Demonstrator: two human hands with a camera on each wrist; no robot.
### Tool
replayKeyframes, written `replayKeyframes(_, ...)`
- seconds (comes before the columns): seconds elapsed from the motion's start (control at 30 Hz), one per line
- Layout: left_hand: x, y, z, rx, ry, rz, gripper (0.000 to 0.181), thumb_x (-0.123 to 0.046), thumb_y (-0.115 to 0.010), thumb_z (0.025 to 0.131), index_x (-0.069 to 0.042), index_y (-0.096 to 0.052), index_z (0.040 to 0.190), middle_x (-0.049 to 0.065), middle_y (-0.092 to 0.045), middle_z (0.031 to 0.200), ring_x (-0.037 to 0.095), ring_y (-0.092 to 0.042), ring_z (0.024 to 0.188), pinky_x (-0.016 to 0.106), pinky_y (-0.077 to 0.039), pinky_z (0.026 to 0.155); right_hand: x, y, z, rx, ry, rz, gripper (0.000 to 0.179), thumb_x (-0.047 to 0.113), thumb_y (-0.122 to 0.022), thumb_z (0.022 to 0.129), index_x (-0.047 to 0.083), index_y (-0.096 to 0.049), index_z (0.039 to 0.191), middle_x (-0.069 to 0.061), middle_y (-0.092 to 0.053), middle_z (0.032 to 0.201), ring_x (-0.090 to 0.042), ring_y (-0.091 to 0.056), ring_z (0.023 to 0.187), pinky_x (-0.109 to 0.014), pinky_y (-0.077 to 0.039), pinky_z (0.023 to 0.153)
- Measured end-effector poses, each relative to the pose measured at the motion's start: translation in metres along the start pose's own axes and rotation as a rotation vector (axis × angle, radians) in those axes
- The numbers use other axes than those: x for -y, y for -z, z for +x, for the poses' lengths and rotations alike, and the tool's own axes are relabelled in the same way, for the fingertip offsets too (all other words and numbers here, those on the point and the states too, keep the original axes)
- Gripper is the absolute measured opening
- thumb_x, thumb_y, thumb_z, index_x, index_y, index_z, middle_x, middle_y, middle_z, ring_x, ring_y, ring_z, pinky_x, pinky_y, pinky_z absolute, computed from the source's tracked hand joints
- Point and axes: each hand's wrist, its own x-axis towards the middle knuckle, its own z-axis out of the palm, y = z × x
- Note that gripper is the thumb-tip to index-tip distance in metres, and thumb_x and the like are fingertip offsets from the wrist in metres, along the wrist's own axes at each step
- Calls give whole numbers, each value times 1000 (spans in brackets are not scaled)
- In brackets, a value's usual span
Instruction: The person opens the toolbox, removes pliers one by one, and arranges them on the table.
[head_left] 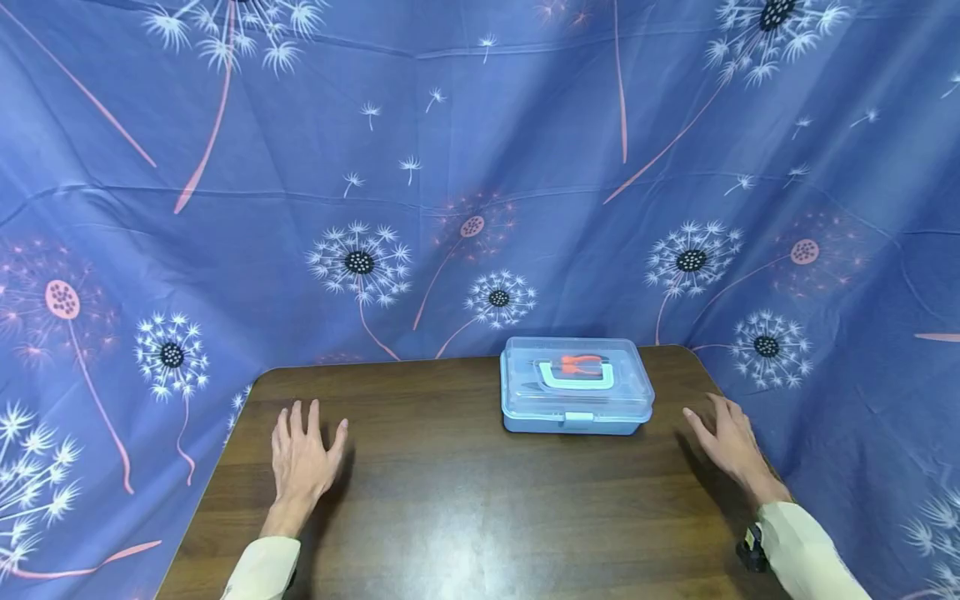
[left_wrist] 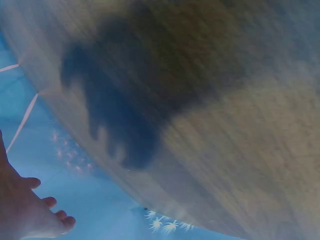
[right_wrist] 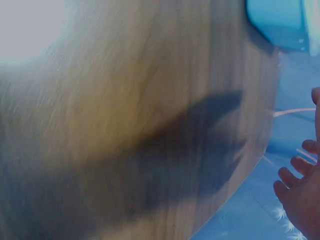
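Observation:
A blue plastic toolbox (head_left: 577, 412) with a clear lid and a white handle sits at the back of the table, right of centre. Its lid is down, and orange-handled pliers (head_left: 581, 365) show through it. My left hand (head_left: 303, 454) hovers over the left side of the table, fingers spread and holding nothing. To the right of the box, my right hand (head_left: 727, 442) is held above the table's right edge, apart from the box, its fingers loose. A corner of the toolbox (right_wrist: 277, 22) appears at the top of the right wrist view.
The brown wooden table (head_left: 450, 483) has rounded back corners. Behind it and along both sides hangs a blue cloth (head_left: 465, 125) with a dandelion print. A dark device (head_left: 752, 550) is strapped at the right wrist.

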Motion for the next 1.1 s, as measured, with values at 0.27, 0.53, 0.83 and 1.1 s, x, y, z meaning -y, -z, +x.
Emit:
replayKeyframes(0.27, -19, -2, 10, -13, 28, -62, 66, -45, -49, 104, 6, -44, 147, 32, -38, 149, 53, -36, 134, 65, -29, 110, 22, -2, 13, 22, -84, 131, 68, 42, -43, 109, -16, -40, 144, -43, -41, 138, -58, -40, 126, -69, -34, 99)
replayKeyframes(0.53, -34, -6, 12, -9, 73, -133, 64, -48, -46, 105, 3, -50, 144, 29, -49, 142, 49, -45, 126, 61, -37, 103, 41, -6, 21, 46, -193, 254, 71, 50, -37, 109, -12, -44, 144, -40, -48, 138, -54, -46, 128, -64, -38, 103)
replayKeyframes(0.83, -53, -14, 14, -25, 121, -190, 59, -45, -49, 104, 3, -58, 138, 27, -56, 136, 46, -49, 121, 58, -39, 101, 60, -13, 31, 145, -285, 443, 83, 59, -29, 107, -13, -38, 148, -40, -44, 145, -52, -47, 132, -59, -38, 107)
replayKeyframes(1.1, -72, -20, 19, -30, 135, -262, 56, -44, -51, 104, 1, -61, 134, 24, -60, 134, 43, -52, 121, 56, -40, 102, 73, -23, 40, 193, -314, 638, 87, 60, -27, 107, -14, -25, 155, -38, -33, 155, -49, -38, 141, -58, -32, 115)
